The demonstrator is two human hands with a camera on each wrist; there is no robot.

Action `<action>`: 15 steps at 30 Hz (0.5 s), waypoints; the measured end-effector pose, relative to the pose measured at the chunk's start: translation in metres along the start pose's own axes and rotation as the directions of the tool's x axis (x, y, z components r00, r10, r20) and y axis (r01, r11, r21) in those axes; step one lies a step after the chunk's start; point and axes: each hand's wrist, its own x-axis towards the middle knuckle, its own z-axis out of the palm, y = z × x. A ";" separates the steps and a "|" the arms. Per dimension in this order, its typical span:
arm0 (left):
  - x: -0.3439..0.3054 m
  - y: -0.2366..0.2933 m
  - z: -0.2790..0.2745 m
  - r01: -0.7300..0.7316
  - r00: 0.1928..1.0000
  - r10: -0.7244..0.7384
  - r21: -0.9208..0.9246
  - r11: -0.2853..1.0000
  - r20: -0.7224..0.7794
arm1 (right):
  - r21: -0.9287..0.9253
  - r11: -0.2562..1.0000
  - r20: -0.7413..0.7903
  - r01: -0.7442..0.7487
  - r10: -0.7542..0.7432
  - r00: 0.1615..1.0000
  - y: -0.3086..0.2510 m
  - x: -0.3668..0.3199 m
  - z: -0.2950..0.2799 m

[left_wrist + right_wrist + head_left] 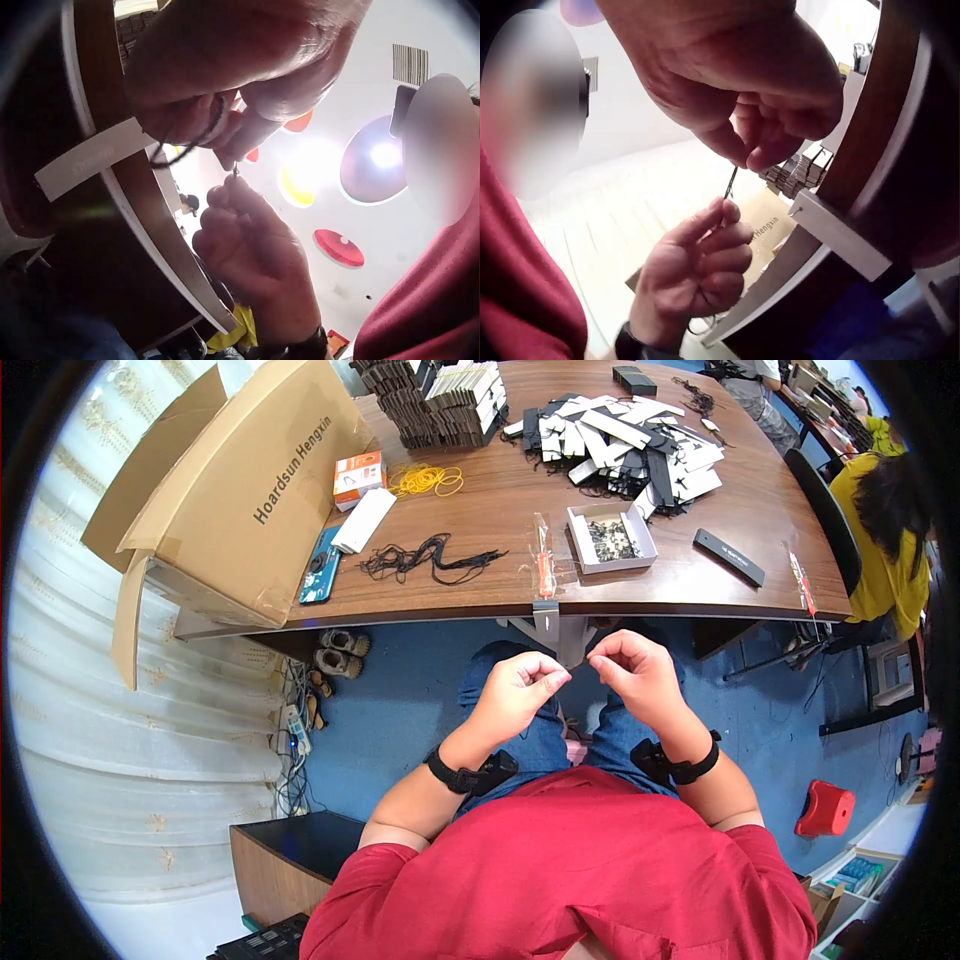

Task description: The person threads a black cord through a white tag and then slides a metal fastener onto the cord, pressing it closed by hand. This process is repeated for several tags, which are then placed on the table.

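Both hands meet in front of the table edge, fingertips close together. My left hand pinches a thin black cord, which loops below its fingers in the left wrist view. My right hand pinches the far end of the short dark length stretched between the two hands. A tiny shiny metal piece shows between the fingertips; its exact kind I cannot tell. A tangle of black cords lies on the table, and a white box of small metal parts stands to its right.
A white tag hangs off the table edge below a taped-down orange-handled tool. White and black strips lie heaped behind. A large carton, blue phone and yellow bands are at left; a black bar is at right.
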 end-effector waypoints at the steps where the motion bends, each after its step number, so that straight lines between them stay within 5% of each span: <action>1: 0.001 0.003 0.000 0.055 0.998 -0.055 -0.050 0.997 -0.005 | -0.111 0.988 -0.038 0.106 -0.111 0.993 -0.002 -0.002 0.001; 3: 0.004 0.012 0.000 0.159 0.987 -0.162 -0.150 0.976 -0.011 | -0.375 0.874 -0.082 0.310 -0.364 0.928 -0.002 -0.004 0.003; 5: 0.008 0.007 -0.009 0.311 0.950 -0.286 -0.457 0.833 0.125 | -0.649 0.616 -0.055 0.446 -0.623 0.780 0.005 -0.005 0.003; 7: 0.012 0.006 -0.010 0.422 0.902 -0.364 -0.646 0.636 0.231 | -0.635 0.586 0.006 0.504 -0.648 0.762 0.006 -0.011 0.010; 10: 0.012 0.013 0.001 0.482 0.863 -0.435 -0.681 0.551 0.258 | -0.563 0.562 0.112 0.606 -0.674 0.730 0.008 -0.016 0.021; 11: 0.009 0.008 0.000 0.485 0.869 -0.419 -0.619 0.617 0.263 | -0.572 0.544 0.096 0.614 -0.699 0.709 0.005 -0.014 0.022; 12: 0.007 0.004 0.004 0.262 0.965 -0.249 -0.399 0.879 0.086 | -0.582 0.525 0.081 0.621 -0.722 0.687 0.003 -0.011 0.022; 13: 0.006 -0.001 0.011 0.010 1.000 -0.013 -0.101 0.995 -0.027 | -0.581 0.536 0.074 0.612 -0.714 0.696 0.002 -0.010 0.021; 14: 0.005 -0.003 0.015 -0.228 0.967 0.248 0.226 0.947 -0.060 | -0.579 0.547 0.068 0.604 -0.706 0.705 0.002 -0.009 0.020; 15: 0.002 0.010 0.014 -0.177 0.974 0.213 0.328 0.928 -0.079 | -0.577 0.559 0.061 0.596 -0.698 0.714 0.002 -0.009 0.020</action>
